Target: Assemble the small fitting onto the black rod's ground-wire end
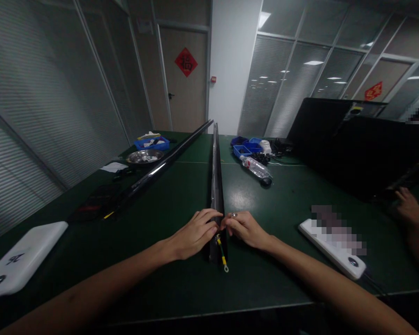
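Note:
A long black rail (216, 186) lies lengthwise on the green table, its near end between my hands. My left hand (195, 235) rests over the rail's left side, its fingers bent and gripping the edge. At the right side, my right hand (247, 229) is closed with fingertips pinched against the rail; what they hold is hidden. A shiny metal ring shows on one of its fingers. Just below the fingertips, a short green-and-yellow wire (222, 255) hangs from the rail's near end, with a ring terminal (226, 268) at its loose tip.
A second black rail (160, 168) lies slantwise at left, near a metal bowl (145, 157) and blue tray (160, 144). A plastic bottle (256, 168) and blue bins (242, 150) stand beyond at right. White devices (24, 260) flank me. Another person's hand (414, 209) is by dark monitors (352, 149).

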`<state>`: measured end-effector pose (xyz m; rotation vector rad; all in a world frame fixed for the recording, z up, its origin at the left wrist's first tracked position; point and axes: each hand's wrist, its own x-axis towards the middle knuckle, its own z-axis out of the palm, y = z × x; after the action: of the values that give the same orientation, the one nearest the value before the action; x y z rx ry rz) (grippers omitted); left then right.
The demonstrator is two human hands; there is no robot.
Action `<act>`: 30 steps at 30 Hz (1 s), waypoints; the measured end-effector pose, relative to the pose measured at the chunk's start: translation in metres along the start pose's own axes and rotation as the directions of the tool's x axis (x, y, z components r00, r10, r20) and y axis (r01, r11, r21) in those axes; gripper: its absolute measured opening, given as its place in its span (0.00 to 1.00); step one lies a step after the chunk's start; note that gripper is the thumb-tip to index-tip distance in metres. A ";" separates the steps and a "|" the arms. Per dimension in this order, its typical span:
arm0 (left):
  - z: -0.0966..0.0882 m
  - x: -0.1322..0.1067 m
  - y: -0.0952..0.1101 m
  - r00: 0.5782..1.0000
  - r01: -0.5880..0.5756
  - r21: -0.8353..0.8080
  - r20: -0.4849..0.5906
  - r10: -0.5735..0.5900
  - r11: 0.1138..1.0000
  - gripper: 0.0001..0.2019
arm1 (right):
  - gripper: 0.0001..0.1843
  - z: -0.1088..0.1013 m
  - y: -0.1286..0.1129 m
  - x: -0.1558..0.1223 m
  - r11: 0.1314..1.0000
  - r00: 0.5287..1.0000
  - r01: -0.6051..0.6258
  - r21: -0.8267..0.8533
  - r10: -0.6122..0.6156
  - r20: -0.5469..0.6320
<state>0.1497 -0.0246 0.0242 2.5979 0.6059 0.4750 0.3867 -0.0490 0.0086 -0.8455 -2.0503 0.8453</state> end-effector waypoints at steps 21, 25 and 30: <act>-0.004 0.001 0.005 1.000 0.022 0.001 -0.006 -0.022 1.000 0.19 | 0.22 0.004 0.000 -0.005 1.000 1.000 -0.018 0.016 0.018 -0.019; -0.003 0.001 0.003 1.000 0.020 0.011 -0.016 -0.020 1.000 0.19 | 0.23 0.007 0.002 -0.005 1.000 0.998 0.015 -0.020 -0.016 -0.059; -0.001 0.000 0.001 1.000 0.023 0.013 -0.007 -0.022 1.000 0.19 | 0.24 0.011 0.004 -0.006 0.996 0.992 0.019 -0.082 -0.029 -0.122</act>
<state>0.1498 -0.0252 0.0258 2.5999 0.6421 0.4751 0.3812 -0.0546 -0.0020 -0.8933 -1.9929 0.6836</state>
